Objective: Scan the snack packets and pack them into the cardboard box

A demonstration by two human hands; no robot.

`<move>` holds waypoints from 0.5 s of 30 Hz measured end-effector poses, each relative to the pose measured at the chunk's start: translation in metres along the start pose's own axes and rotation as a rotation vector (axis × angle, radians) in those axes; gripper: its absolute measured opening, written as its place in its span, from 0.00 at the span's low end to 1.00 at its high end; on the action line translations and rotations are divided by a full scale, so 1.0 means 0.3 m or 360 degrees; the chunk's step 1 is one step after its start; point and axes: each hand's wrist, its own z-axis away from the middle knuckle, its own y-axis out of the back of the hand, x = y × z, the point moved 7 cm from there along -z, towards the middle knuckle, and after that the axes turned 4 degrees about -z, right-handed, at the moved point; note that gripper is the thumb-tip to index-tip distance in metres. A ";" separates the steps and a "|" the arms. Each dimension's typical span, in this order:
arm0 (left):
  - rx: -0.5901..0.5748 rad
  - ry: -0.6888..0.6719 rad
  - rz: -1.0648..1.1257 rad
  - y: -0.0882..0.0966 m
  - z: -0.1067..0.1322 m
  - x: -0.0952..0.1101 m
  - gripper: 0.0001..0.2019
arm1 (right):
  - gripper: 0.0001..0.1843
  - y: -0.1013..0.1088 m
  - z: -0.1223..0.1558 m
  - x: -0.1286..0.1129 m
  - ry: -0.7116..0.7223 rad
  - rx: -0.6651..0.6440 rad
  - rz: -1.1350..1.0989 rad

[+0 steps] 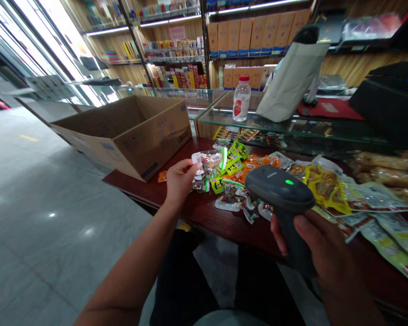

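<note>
Clear plastic packet (211, 159), one, over the tabletop (200, 209) toward its left end; left hand (181, 179), fingers pinched together on the pale end, best placed off any print, film taut and level. Grey scanner (275, 183), one; right hand (328, 244), fingers wrapped around grip, best aimed steadily. Packet finish: glossy, crinkled, brownish contents, green stripe across the right end.

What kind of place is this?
Probably a shop! Rows of matching boxes stand on lit shelves, many small packets lie on the table, and the right hand holds what looks like a barcode scanner.
</note>
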 end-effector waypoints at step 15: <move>-0.0073 0.0339 -0.0147 -0.016 -0.150 -0.171 0.12 | 0.18 0.008 -0.037 0.041 -0.0148 0.0092 -0.0121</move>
